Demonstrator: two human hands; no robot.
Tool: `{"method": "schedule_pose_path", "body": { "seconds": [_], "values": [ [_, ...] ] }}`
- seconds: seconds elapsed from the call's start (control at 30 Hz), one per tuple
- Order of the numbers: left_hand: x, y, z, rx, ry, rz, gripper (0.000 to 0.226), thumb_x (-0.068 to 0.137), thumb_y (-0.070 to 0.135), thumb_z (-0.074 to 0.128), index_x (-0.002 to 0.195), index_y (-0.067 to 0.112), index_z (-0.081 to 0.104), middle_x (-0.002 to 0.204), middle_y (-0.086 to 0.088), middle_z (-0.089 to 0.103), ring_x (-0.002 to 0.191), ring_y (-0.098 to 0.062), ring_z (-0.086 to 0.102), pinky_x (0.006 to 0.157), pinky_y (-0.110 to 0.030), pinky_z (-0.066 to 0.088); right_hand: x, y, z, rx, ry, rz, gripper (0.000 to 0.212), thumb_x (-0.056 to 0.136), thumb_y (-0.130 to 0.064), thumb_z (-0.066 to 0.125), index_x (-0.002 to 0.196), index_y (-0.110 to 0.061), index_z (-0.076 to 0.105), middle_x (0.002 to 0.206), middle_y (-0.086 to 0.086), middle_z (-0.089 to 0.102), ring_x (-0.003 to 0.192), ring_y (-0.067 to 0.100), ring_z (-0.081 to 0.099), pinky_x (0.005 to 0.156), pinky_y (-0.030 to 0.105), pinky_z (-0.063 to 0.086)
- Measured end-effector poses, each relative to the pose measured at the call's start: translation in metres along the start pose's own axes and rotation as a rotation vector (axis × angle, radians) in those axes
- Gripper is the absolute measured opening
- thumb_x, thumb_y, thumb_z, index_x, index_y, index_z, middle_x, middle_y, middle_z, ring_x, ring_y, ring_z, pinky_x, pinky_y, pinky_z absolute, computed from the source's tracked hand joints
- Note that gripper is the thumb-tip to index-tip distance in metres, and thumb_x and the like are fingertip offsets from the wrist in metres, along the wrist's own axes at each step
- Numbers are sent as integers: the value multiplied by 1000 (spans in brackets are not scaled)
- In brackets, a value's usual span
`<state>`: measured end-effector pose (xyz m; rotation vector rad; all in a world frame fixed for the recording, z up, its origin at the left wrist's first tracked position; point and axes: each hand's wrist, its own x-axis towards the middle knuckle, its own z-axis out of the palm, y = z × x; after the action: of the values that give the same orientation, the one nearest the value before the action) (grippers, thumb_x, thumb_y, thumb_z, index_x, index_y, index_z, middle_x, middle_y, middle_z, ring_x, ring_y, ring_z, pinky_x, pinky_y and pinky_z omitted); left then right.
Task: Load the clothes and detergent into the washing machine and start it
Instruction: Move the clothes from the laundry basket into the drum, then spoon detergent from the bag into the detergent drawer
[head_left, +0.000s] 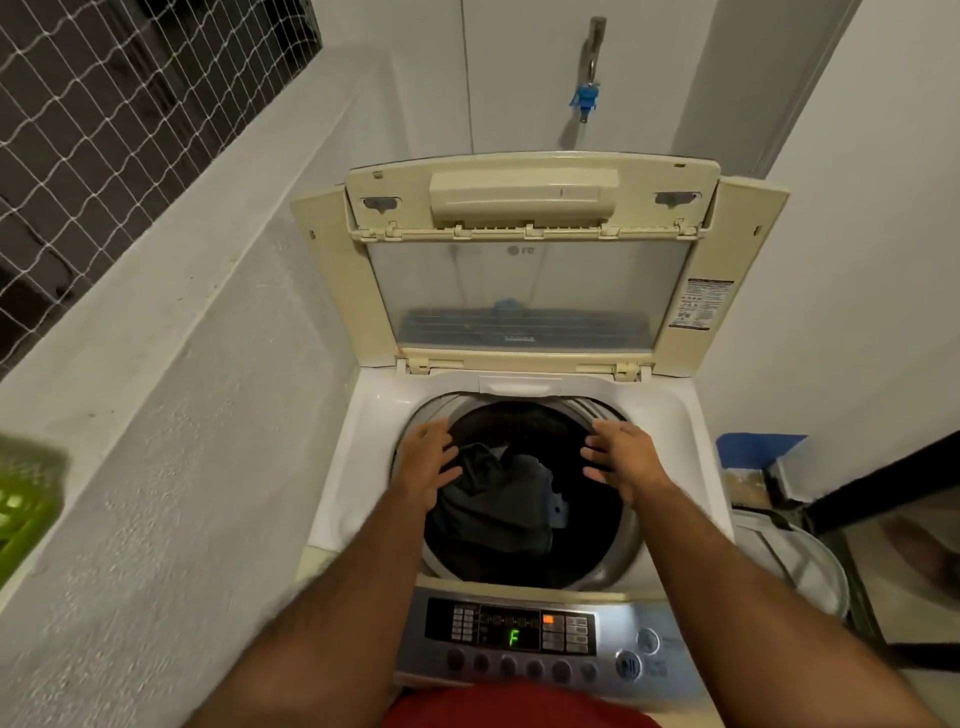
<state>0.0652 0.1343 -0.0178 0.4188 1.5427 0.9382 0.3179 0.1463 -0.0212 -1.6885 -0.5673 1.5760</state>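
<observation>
Dark clothes (496, 499) lie heaped in the drum (613, 551) of the top-loading washer (343, 499), below and between the two sets of fingers. The lid (530, 291) stands folded upright beyond the fingertips; the panel (514, 636), nearer the person than both wrists, shows a lit green "F".

Risk, as judged: fabric riding up at the left side of the drum could catch under the lid or unbalance the load if left bunched. No detergent is visible, so starting now would probably run a wash without it.

Left hand (423, 465): over the drum's left rim, fingers spread and nearly straight, tips at the edge of the clothes; contact cannot be told, and nothing is gripped. Right hand (621, 457): over the right rim, fingers loosely extended inward, holding nothing. Both forearms reach forward over the panel.

A green basket (23, 499) sits far left of the left fingers.
</observation>
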Motion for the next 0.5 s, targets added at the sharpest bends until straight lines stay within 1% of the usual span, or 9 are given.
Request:
{"method": "schedule_pose_path", "body": {
  "seconds": [0.07,0.13,0.2,0.27,0.37,0.43,0.5],
  "values": [
    [11,3,8,-84,-20,-49,46,98,35,50,140,17,43,137,-11,51,119,-27,55,95,-43,51,12,-3,9,65,-27,45,28,99,-26,52,122,-12,56,116,13,61,109,28,61,88,44,54],
    [22,8,16,-185,-32,-98,52,98,36,51,144,17,38,139,-13,50,122,-28,54,93,-43,51,25,-5,20,119,-51,95,36,99,-27,50,133,-13,52,123,14,58,112,29,59,88,43,52],
    [36,10,24,-279,-43,-141,52,99,36,50,145,16,37,142,-15,48,124,-29,52,90,-41,51,39,-5,30,170,-66,149,44,100,-29,47,141,-13,45,133,16,54,118,30,57,90,42,50],
    [48,12,32,-347,-55,-169,52,100,35,48,146,15,35,144,-17,45,127,-31,50,89,-41,49,50,-5,41,237,-78,185,48,101,-31,47,145,-13,41,141,18,50,126,32,53,92,41,49],
    [68,12,46,-417,-34,-220,55,99,34,49,145,8,34,143,-19,46,127,-33,49,92,-42,48,66,-6,57,336,-68,224,52,101,-36,46,148,-17,37,144,20,47,129,32,51,89,40,49],
    [78,11,54,-455,-21,-245,56,98,33,51,144,4,35,141,-20,47,126,-33,51,91,-41,49,75,-5,66,389,-75,231,55,100,-43,46,150,-22,35,146,21,45,130,32,50,88,39,49],
    [89,12,60,-492,-20,-270,57,97,34,53,143,5,36,139,-19,49,125,-32,51,90,-41,48,84,-3,73,439,-86,219,60,98,-49,46,150,-22,32,148,21,42,132,33,47,93,40,48]
  ]
}}
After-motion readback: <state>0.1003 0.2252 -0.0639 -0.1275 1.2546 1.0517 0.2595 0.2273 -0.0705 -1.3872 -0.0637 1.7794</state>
